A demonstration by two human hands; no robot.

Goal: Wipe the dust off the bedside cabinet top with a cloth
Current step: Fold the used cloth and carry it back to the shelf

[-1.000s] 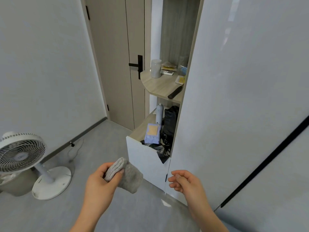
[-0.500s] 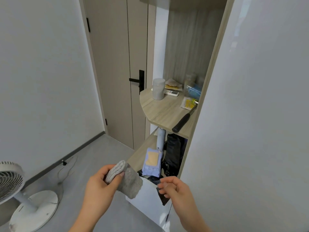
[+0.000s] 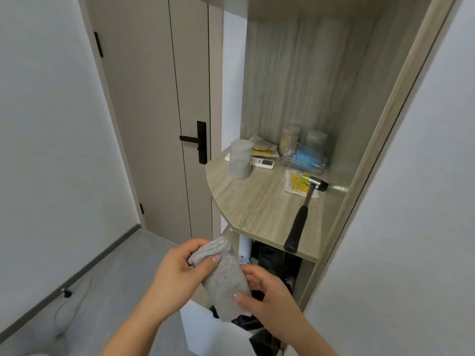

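The cloth (image 3: 226,281) is speckled grey. The shelf (image 3: 257,204) shows pale wood grain; the hammer (image 3: 299,222) has a black handle; the door (image 3: 154,111) is beige with a black handle (image 3: 198,141).

The wooden shelf (image 3: 257,201) carries a hammer (image 3: 300,222) at 4 o'clock. A grey cylindrical container (image 3: 240,159) stands at 10 o'clock. Jars (image 3: 290,140), possibly glass, stand at 12 o'clock.

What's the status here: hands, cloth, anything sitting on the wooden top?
Left hand and right hand both gripping grey cloth, below wooden top. No wiping yet. In the way: hammer, grey canister, remote.
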